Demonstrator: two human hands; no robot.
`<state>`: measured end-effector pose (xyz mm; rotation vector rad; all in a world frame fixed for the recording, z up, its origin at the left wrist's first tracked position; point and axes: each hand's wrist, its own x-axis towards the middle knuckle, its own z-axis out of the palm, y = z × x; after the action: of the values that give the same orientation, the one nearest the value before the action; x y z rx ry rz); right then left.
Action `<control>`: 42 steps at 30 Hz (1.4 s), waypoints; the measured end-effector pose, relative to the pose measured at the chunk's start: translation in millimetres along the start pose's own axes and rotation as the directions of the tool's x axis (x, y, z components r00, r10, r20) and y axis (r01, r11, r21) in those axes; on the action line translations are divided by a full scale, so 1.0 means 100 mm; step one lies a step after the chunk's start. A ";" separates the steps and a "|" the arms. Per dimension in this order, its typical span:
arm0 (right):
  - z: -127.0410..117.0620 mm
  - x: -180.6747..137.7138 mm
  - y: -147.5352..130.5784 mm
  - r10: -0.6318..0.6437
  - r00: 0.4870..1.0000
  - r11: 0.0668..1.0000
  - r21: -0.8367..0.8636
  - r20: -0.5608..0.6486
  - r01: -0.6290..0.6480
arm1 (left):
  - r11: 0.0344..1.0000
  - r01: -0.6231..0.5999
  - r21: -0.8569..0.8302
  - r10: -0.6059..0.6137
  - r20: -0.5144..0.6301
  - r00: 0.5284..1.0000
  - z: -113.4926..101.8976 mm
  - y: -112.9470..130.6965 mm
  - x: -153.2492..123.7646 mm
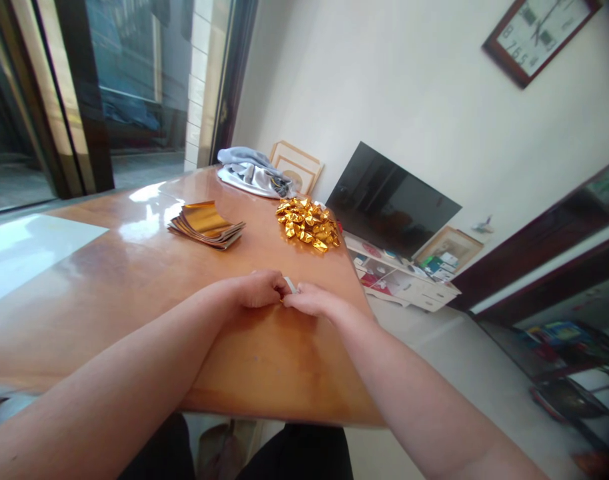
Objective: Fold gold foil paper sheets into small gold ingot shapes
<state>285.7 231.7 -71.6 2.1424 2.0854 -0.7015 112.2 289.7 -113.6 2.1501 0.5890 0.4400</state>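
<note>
My left hand and my right hand meet low over the wooden table. Between their closed fingers is a small piece of foil paper; a pale side shows on top and a glint of gold beneath. Most of it is hidden by the fingers. Beyond my left hand lies a fanned stack of gold foil sheets. A heap of folded gold foil pieces sits farther off, near the table's right edge.
Folded grey-blue cloth lies at the table's far end, by leaning frames. A white sheet is at the left. Past the right edge stand a television and a low white cabinet. A clock hangs above.
</note>
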 end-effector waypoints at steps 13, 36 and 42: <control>-0.05 0.00 -0.04 -0.034 0.998 0.998 0.053 0.056 0.031 | 0.998 0.056 -0.039 -0.057 -0.046 0.997 0.03 -0.07 0.00; -0.07 -0.05 0.25 -0.113 0.990 0.964 0.253 0.089 0.087 | 0.975 -0.012 0.222 0.018 -0.024 1.000 -0.01 -0.01 -0.08; 0.03 -0.05 0.35 -0.124 0.992 0.927 0.361 0.026 0.107 | 0.971 -0.005 0.238 0.013 -0.033 0.999 -0.04 0.06 -0.11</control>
<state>318.3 223.1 -81.5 2.1512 2.2153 -1.2222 102.5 282.9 -107.7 2.3783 0.6809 0.4298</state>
